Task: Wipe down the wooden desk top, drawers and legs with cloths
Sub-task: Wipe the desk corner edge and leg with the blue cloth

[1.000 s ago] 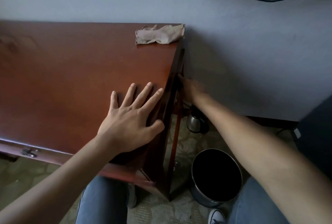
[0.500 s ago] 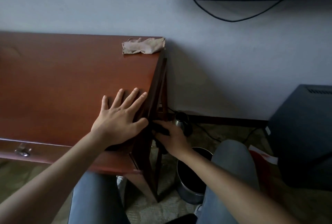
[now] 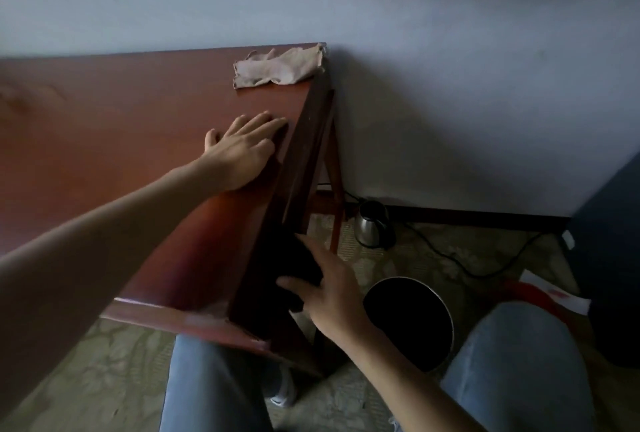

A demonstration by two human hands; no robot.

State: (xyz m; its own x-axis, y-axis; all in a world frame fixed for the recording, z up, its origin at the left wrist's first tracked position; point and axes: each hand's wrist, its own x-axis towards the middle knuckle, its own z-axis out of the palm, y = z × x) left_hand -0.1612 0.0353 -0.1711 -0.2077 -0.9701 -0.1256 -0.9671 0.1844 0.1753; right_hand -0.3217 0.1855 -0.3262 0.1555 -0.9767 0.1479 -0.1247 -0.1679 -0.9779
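The right hand [image 3: 332, 289] presses a dark cloth [image 3: 294, 272], fingers spread, against the desk's [image 3: 104, 140] right side panel, so the side looks in hand; the left hand [image 3: 242, 151] lies flat near the top's right edge; 1 beige cloth [image 3: 280, 66] sits at the back right corner; next, probably the legs.

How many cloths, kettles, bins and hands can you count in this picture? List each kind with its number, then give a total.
Cloths: 2, a beige cloth and a dark cloth
Kettles: 1, kettle
Bins: 1, bin
Hands: 2, left hand and right hand
Total: 6
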